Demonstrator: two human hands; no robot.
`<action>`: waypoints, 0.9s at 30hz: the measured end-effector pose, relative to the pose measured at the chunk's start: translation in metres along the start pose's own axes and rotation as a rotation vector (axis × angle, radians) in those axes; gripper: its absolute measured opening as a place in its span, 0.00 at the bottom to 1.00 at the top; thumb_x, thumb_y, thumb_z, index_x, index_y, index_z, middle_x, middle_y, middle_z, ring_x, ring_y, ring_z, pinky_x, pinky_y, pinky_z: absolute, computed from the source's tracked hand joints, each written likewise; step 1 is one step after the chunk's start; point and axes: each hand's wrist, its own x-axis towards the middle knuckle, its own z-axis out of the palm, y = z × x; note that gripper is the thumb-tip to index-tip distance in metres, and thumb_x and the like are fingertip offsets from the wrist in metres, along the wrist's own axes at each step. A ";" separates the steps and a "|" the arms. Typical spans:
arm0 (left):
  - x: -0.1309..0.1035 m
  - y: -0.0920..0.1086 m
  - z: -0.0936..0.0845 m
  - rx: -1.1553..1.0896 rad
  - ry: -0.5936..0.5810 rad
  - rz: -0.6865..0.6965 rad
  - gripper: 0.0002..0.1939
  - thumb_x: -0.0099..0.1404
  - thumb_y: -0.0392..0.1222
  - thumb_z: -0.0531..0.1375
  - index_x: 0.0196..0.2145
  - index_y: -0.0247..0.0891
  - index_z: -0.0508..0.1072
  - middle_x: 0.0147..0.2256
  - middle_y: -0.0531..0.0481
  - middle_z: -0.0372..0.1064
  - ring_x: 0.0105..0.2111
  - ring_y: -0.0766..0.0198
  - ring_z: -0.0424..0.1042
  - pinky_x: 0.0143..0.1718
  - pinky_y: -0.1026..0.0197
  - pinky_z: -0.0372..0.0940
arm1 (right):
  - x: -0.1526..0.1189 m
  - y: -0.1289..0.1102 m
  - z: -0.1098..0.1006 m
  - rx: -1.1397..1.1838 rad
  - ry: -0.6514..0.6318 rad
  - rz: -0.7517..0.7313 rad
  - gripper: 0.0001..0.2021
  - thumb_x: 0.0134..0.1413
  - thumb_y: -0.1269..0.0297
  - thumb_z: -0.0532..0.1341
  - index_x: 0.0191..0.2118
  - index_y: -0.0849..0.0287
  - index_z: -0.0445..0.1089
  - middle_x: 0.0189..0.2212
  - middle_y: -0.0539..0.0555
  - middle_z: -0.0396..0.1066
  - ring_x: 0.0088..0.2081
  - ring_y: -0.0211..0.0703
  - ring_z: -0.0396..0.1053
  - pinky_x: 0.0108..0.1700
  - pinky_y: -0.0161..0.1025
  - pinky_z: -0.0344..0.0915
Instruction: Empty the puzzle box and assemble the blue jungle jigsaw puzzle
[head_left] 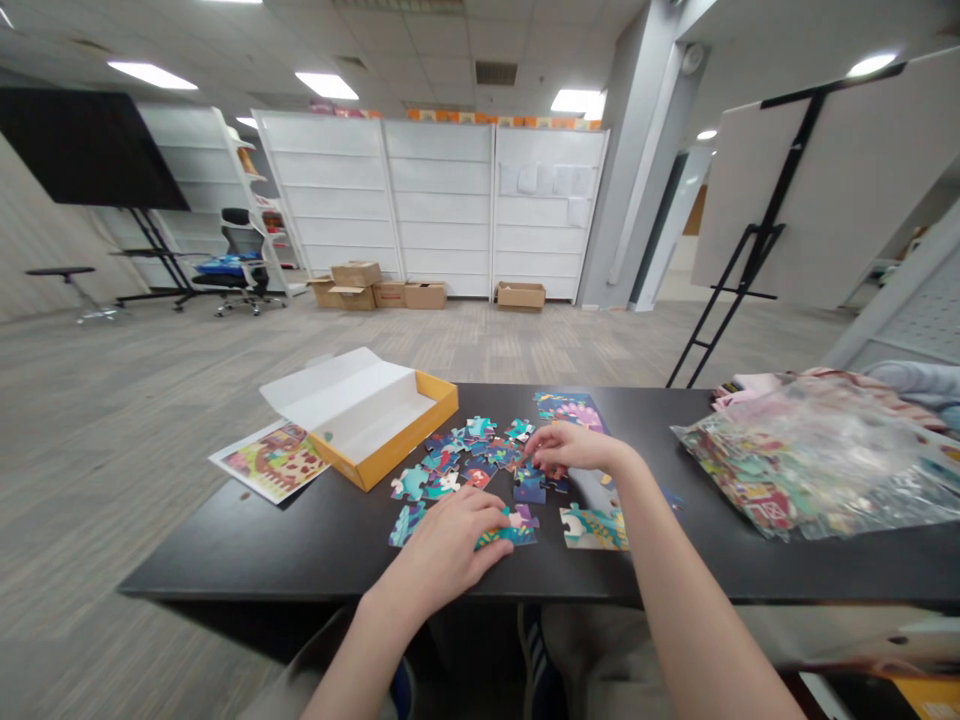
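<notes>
My left hand [459,528] lies with its fingers stretched out over a joined strip of puzzle pieces [517,525] near the table's front edge. The hand covers the middle of that strip. My right hand [574,447] reaches over the pile, its bent fingers pinched at a dark puzzle piece, mostly hidden by the fingertips. Just below them is a dark blue puzzle piece [529,487]. Loose colourful puzzle pieces [442,462] are heaped beyond my left hand. Another joined section [592,528] sits under my right forearm, partly hidden.
An open yellow box [405,430] with a white lid stands at the back left, beside a picture sheet [274,460]. Past my right hand is a purple-blue picture sheet [574,410]. Clear bags of puzzle pieces [817,460] occupy the right side of the black table [300,555].
</notes>
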 end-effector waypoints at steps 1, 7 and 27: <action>0.000 0.001 0.000 0.003 -0.005 0.001 0.09 0.69 0.45 0.61 0.44 0.45 0.79 0.45 0.48 0.75 0.47 0.57 0.71 0.53 0.54 0.65 | 0.000 0.000 0.000 -0.004 0.002 -0.008 0.13 0.46 0.63 0.67 0.40 0.59 0.74 0.29 0.50 0.76 0.27 0.38 0.71 0.28 0.33 0.68; 0.005 0.010 0.002 0.025 -0.016 0.008 0.09 0.69 0.45 0.61 0.44 0.44 0.79 0.45 0.48 0.75 0.47 0.57 0.72 0.54 0.53 0.65 | -0.005 -0.005 -0.002 -0.079 -0.023 -0.056 0.17 0.43 0.63 0.70 0.42 0.60 0.76 0.30 0.50 0.76 0.32 0.38 0.71 0.34 0.33 0.67; 0.002 0.012 0.002 -0.006 0.026 0.030 0.10 0.69 0.44 0.61 0.46 0.44 0.77 0.48 0.48 0.74 0.50 0.57 0.70 0.57 0.52 0.64 | 0.019 0.024 -0.029 -0.077 0.815 0.083 0.04 0.48 0.66 0.65 0.32 0.59 0.73 0.28 0.57 0.78 0.27 0.44 0.76 0.30 0.37 0.70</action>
